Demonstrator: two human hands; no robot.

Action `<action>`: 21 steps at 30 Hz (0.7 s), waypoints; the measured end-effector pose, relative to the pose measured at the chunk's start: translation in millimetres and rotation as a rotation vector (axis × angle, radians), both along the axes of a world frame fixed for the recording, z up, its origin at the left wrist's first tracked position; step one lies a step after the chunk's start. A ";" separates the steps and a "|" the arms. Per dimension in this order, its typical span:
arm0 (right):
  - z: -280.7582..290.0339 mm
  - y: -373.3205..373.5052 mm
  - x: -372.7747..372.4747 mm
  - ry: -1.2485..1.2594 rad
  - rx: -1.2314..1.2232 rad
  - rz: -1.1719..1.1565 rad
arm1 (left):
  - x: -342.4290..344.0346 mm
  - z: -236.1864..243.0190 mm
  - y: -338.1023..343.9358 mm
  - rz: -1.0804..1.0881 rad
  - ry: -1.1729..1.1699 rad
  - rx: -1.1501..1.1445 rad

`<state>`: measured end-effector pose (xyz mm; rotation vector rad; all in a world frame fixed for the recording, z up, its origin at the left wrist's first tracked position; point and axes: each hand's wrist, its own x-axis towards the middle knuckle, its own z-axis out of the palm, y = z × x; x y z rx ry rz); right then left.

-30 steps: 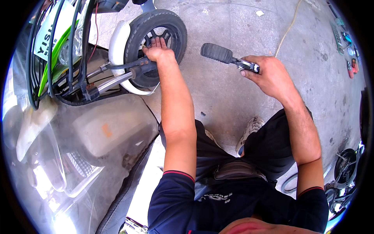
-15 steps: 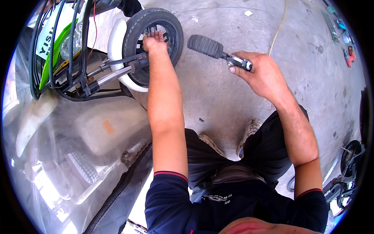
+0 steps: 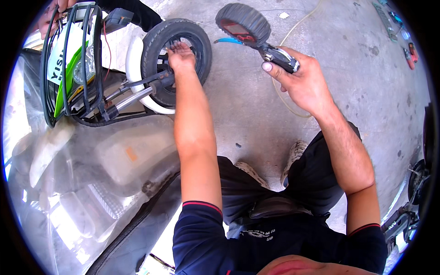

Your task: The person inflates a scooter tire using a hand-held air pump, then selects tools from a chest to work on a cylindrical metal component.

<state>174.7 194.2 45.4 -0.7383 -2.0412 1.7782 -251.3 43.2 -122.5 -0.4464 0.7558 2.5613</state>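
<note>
Right grip (image 3: 303, 82), upper centre: clasping 1 gauge (image 3: 247, 28). Left grip (image 3: 182, 57), upper left: hold unclear; turning wheel (image 3: 155, 56) could pinch it.

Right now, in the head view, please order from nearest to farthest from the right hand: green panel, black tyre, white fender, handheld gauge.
1. Handheld gauge: in the right hand.
2. Black tyre: left of the hand.
3. White fender: beyond the tyre, further left.
4. Green panel: farthest left.

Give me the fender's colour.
White; the fender shows best in the head view.
</note>
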 end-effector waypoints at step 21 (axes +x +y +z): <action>-14.5 41.6 -11.1 -0.286 0.011 0.339 | 112.0 49.0 15.6 0.208 -0.084 -0.091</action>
